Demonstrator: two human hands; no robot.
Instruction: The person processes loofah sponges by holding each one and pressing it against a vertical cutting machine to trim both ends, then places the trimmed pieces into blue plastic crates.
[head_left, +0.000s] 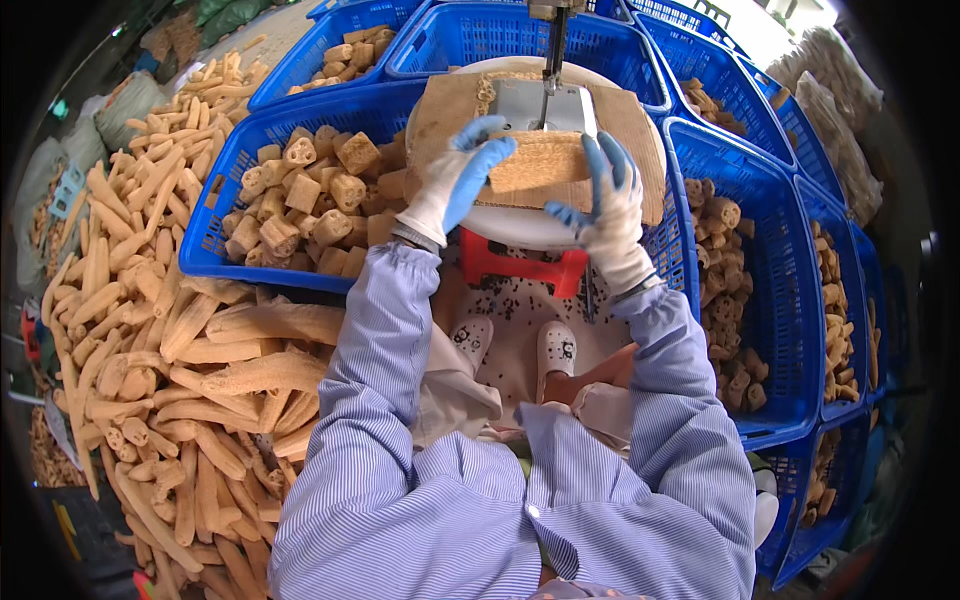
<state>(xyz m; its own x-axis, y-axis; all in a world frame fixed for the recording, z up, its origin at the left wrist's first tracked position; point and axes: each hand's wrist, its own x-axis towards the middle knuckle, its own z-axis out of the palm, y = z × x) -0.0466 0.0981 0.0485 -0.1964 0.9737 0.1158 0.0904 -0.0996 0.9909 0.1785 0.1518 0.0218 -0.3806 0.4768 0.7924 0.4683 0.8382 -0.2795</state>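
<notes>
A cut length of dried loofah (541, 163) lies crosswise between my gloved hands, just in front of a thin upright blade (544, 112). My left hand (466, 174) grips its left end, with blue-coated fingers at the upper corner. Against the right end rest the fingers of my right hand (611, 202); that thumb stands apart, lower down. Below the piece is a cardboard sheet (630, 154) on a round white tabletop (499, 234). A metal plate (514, 105) surrounds the blade's foot, and the machine head (555, 9) is above.
A blue crate (300, 279) of short loofah pieces stands at the left; another crate (787, 352) is at the right. More blue crates sit behind. Whole loofahs (255, 375) are heaped at the left. Under the table are a red plastic stool (517, 274) and scattered dark bits.
</notes>
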